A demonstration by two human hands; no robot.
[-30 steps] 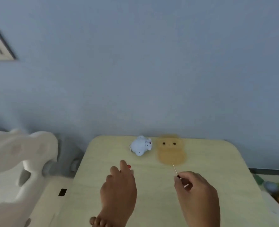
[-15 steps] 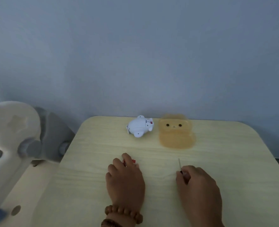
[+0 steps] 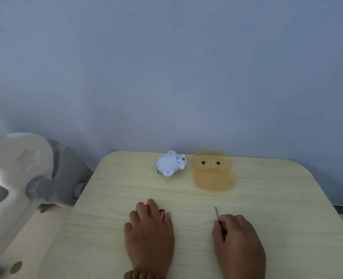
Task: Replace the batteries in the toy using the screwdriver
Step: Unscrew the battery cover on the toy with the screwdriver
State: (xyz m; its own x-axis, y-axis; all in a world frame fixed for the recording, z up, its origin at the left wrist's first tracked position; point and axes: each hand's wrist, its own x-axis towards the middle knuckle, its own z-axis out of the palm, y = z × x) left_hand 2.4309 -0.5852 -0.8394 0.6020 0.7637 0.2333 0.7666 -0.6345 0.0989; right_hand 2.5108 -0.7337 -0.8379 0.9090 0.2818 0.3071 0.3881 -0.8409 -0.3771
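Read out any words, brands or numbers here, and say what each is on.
No text is readable.
The red-tipped batteries under the left hand are mostly hidden and too small to read.
The white toy, orange bear-faced tray and screwdriver in the right hand show no lettering.

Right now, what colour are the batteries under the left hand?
Red, where the batteries peek from under the left hand; head view.

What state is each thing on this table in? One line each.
white toy: lying on its side, untouched.
batteries: on the table, under fingers of the left hand.
screwdriver: gripped in the right hand, shaft pointing away.
orange bear-faced tray: lying flat beside the toy.
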